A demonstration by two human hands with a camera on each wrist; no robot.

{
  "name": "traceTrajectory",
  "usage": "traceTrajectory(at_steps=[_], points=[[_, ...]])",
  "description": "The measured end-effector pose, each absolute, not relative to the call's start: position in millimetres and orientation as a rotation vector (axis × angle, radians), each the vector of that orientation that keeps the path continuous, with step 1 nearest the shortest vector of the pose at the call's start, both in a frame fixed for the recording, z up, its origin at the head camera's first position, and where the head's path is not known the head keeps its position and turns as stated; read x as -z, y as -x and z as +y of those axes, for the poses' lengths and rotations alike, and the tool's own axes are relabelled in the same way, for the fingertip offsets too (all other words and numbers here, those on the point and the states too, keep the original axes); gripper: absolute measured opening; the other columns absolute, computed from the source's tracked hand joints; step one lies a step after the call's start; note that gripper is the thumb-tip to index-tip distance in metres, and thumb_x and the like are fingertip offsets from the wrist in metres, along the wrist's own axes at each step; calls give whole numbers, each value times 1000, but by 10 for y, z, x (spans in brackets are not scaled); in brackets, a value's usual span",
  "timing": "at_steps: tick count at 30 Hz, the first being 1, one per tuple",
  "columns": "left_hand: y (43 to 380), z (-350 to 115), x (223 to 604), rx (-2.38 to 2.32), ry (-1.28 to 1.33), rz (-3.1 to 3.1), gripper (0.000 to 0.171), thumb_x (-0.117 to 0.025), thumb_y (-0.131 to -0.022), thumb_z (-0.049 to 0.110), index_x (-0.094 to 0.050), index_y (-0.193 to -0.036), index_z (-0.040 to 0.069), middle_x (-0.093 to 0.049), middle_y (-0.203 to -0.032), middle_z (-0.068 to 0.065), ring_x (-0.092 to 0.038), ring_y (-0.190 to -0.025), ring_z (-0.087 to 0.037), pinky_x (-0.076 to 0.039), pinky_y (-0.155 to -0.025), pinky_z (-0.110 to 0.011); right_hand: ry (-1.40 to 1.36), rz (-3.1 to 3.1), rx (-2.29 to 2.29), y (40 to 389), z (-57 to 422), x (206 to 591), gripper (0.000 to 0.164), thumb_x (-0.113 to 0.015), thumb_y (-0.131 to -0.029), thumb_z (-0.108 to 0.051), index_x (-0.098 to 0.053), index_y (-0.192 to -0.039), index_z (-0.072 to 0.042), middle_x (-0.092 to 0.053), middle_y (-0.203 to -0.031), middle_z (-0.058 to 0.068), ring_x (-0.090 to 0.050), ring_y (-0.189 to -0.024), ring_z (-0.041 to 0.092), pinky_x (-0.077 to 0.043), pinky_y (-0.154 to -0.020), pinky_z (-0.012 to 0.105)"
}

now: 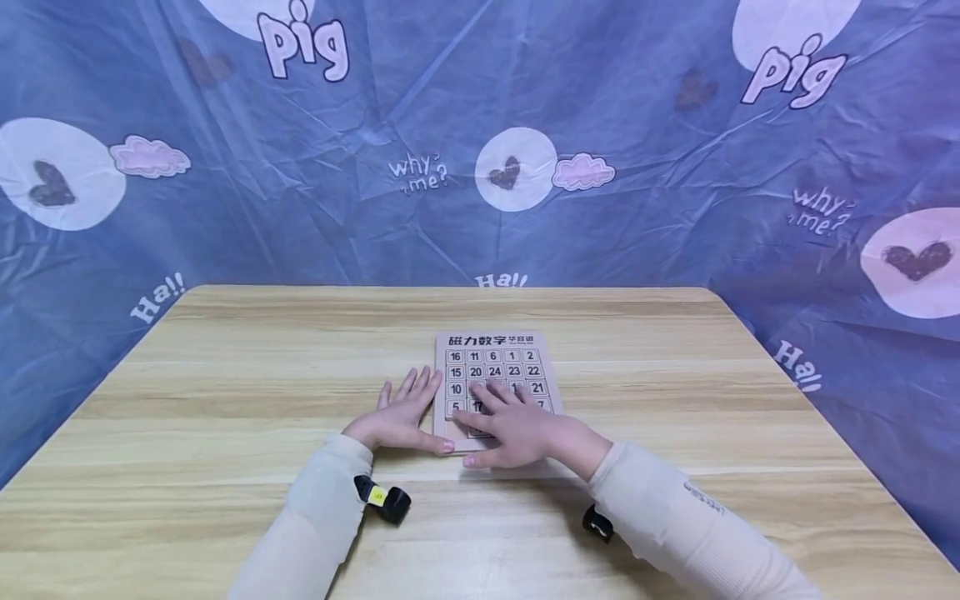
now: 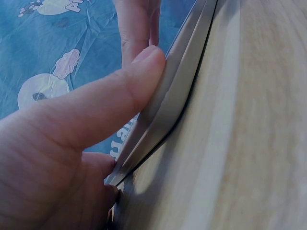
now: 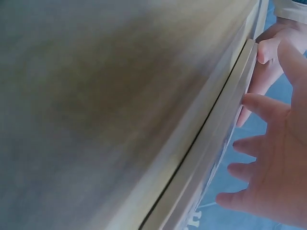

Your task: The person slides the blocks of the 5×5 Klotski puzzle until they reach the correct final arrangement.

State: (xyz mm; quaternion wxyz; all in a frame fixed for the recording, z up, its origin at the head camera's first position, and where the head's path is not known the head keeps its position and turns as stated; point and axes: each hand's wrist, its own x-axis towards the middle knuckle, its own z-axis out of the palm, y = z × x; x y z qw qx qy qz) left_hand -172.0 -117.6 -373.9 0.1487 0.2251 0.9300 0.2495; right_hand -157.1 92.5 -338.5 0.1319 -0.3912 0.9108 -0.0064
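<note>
A sliding number puzzle in a pale frame lies flat at the middle of the table, its numbered tiles in rows. At its left side my left hand rests with fingers spread along the edge; the thumb lies on the frame near the lower-left corner. My right hand reaches over the lower rows, fingers spread, and hides several tiles. Its index fingertip touches or hovers by the tile marked 5. A bare slot shows below that tile. The right wrist view shows the puzzle edge-on beside the spread fingers.
The wood-grain table extends around the puzzle on every side. Behind it hangs a blue printed cloth. Black wrist cameras sit on the left wrist and the right wrist, below the pale sleeves.
</note>
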Motion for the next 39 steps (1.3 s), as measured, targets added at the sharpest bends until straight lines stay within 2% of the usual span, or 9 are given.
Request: traceTrajectory(at_steps=[5,13,21,31,39], points=[[1721,-1176,3762,-720,-650,2661,111,-65,-62,56,0,-139,7,6,-141,-16,12,-126,-28,15,-94,-51,1158,2625,108,1496,1055,3351,69,-34,-79,-64,-30,-135,-23,-7,-142,14,-4,-126,37,-8,-93,60],[1740,-1194,3741,-731,-632,2665,112,-66,-62,56,2,-139,10,9,-141,-13,13,-126,-25,16,-94,-50,1163,2657,202,1340,1521,3285,68,-44,-80,-57,-38,-131,-12,-12,-140,19,-6,-124,41,-9,-91,63],[1733,-1190,3727,-740,-628,2655,112,-66,-62,55,2,-139,10,9,-141,-13,13,-126,-26,16,-94,-50,1082,2720,246,1274,1857,3349,70,-46,-80,-56,-41,-129,-6,-17,-138,22,-10,-123,43,-12,-90,63],[1717,-1188,3725,-741,-634,2659,111,-67,-62,53,0,-139,8,7,-141,-15,12,-126,-27,15,-94,-51,1132,2690,336,1288,1831,3348,67,-45,-80,-55,-44,-126,-5,-19,-136,25,-13,-120,47,-15,-86,66],[1727,-1180,3724,-745,-636,2656,111,-67,-62,54,0,-139,8,7,-141,-15,13,-126,-27,15,-94,-51,1146,2667,333,1320,1702,3363,67,-45,-80,-55,-44,-127,-8,-17,-137,23,-11,-122,45,-13,-89,64]])
